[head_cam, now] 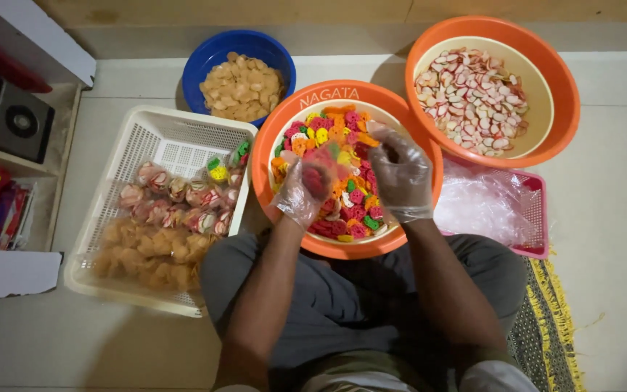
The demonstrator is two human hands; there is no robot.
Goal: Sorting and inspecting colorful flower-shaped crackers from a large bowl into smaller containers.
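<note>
Both hands wear thin clear plastic gloves and hover over an orange basin (277,138) of multicoloured crackers (342,134). My left hand (300,190) holds a small clear bag (322,170) partly filled with red and coloured crackers. My right hand (400,173) is at the bag's mouth with its fingers bunched, pinching a few crackers or the bag's rim; I cannot tell which. My legs in grey trousers lie below the basin.
A blue bowl (205,62) of pale yellow crackers stands at the back. An orange basin (564,109) of white-and-pink crackers is at the right. A pink tray (537,218) holds clear plastic bags. A cream basket (146,131) at the left holds several filled bags. Shelves stand far left.
</note>
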